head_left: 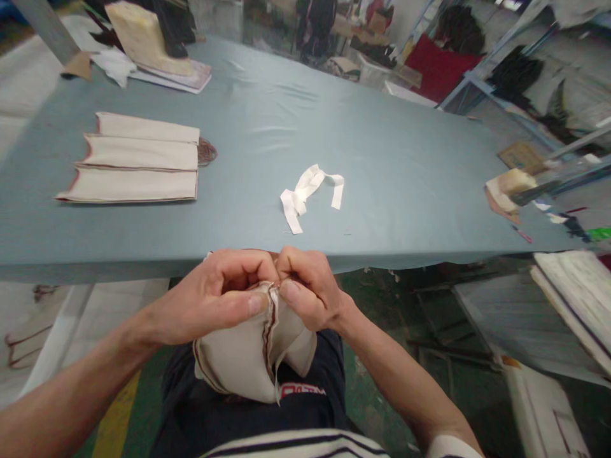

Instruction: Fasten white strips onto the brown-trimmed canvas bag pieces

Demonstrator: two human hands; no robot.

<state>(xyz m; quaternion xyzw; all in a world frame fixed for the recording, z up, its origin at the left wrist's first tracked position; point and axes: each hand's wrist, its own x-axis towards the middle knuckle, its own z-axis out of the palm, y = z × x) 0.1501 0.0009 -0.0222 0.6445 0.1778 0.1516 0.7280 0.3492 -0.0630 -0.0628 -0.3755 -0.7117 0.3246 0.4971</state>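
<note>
A cream fabric piece (pixel 233 359) with brown-edged seams hangs over my lap, in front of the table edge. My left hand (pixel 224 289) pinches its upper edge between thumb and fingers. Right beside it, my right hand (pixel 308 283) grips the same edge, thumb on top, close to where the brown seam ends. The two hands nearly touch, and whatever lies between the fingertips is too small to make out. Beyond them on the table lies a crumpled white fabric strip (pixel 308 187).
Folded cream fabric pieces (pixel 143 152) lie at the left of the blue-grey table (pixel 405 178), with a bundle of brown cord (pixel 207 152) beside them. A yellowish foam block (pixel 138 35) stands at the back left. Metal shelving (pixel 501 95) borders the right.
</note>
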